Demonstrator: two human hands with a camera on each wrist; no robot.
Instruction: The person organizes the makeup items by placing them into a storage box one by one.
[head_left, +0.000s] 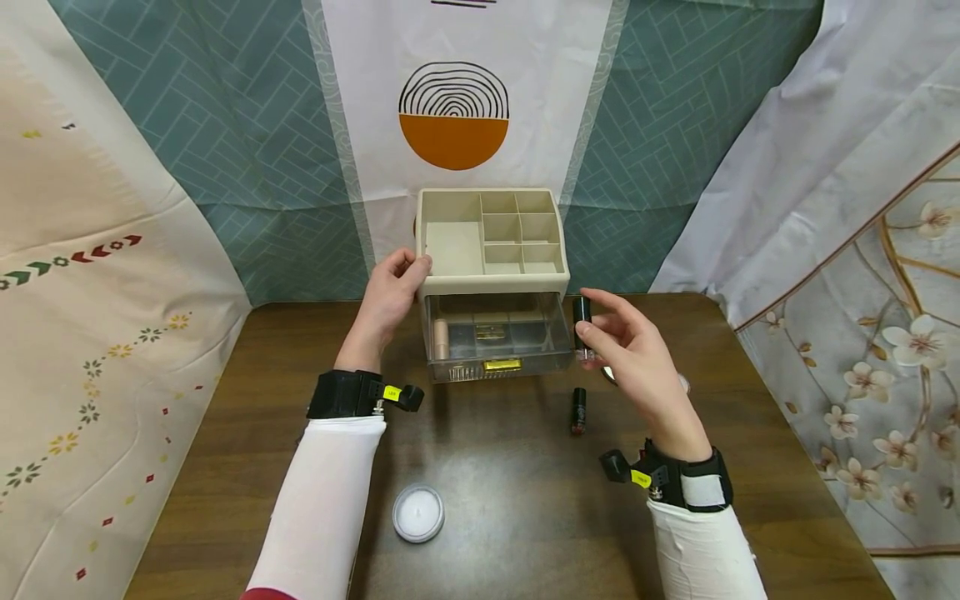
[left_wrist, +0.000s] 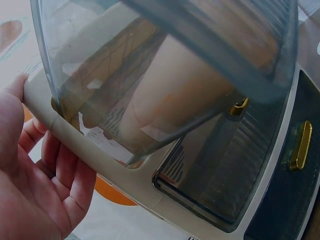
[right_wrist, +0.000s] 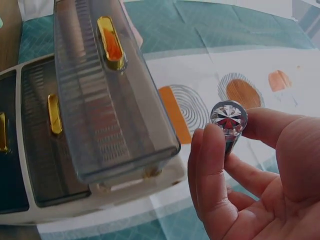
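A cream cosmetics organizer (head_left: 452, 283) stands at the back, its top clear drawer (head_left: 468, 371) pulled out. A peach-coloured tube (head_left: 441, 340) is in the drawer's left end. My left hand (head_left: 392, 293) grips the organizer's left side, thumb at the top rim. Just right of the drawer, my right hand (head_left: 628, 346) pinches a black lipstick (head_left: 582, 310) upright between thumb and fingers. Its clear faceted end, the lipstick's base (right_wrist: 229, 118), faces the right wrist camera. A second black lipstick (head_left: 578, 411) is on the table below.
A round white-filled jar (head_left: 417, 513) sits near the front of the brown wooden table (head_left: 495, 467). Partly hidden under the right hand is a round-edged object (head_left: 609, 375). Open compartments (head_left: 521, 229) top the organizer. Patterned cloths (head_left: 255, 150) hang around the table.
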